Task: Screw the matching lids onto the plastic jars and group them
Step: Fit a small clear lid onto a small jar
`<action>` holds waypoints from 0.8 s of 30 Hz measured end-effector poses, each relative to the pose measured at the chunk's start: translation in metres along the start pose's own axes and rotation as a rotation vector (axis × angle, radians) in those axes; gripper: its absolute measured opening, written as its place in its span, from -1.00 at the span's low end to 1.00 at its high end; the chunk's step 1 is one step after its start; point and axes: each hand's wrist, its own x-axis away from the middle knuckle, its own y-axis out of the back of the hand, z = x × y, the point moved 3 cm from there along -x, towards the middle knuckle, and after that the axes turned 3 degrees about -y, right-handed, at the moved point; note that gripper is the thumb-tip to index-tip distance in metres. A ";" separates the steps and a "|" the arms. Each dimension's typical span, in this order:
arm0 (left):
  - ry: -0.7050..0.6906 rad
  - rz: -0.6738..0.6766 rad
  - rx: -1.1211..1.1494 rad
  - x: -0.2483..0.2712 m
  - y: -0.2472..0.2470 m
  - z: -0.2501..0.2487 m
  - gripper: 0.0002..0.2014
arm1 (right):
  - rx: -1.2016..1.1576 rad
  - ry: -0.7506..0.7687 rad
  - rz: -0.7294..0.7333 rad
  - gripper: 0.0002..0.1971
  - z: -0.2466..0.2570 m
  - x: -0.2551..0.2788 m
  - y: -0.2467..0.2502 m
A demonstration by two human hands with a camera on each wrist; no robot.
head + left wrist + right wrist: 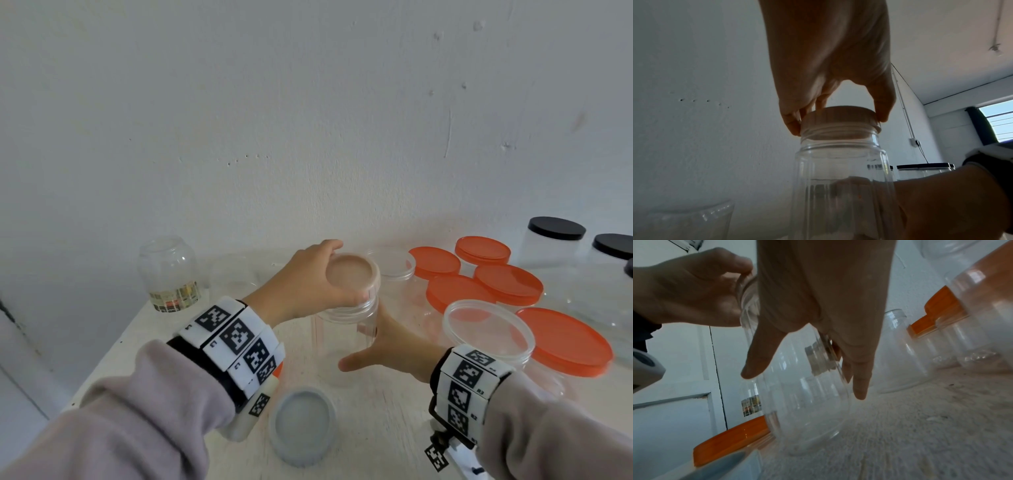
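Hiding jar (pixel 346 329) mouth: beige lid (pixel 351 274)

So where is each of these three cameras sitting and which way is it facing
Head: worn on the head, looking forward and down at the table; both sleeves, wristbands and hands show.
Left wrist: below the left hand, looking up along it at the beige lid on the clear jar; the right hand shows too.
Right wrist: along the right hand, whose fingers wrap the jar, towards the orange-lidded jars.
Shared: all three show the clear jar and both hands.
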 end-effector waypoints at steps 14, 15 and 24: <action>0.045 0.025 0.082 0.003 -0.010 0.010 0.04 | 0.110 -0.066 -0.005 0.22 0.002 0.002 0.003; 0.047 0.041 0.133 0.004 -0.011 0.013 0.11 | 0.130 -0.084 0.003 0.23 0.003 0.003 0.005; 0.113 0.091 0.440 0.029 -0.028 0.043 0.06 | 0.150 0.045 -0.017 0.30 0.076 0.031 0.035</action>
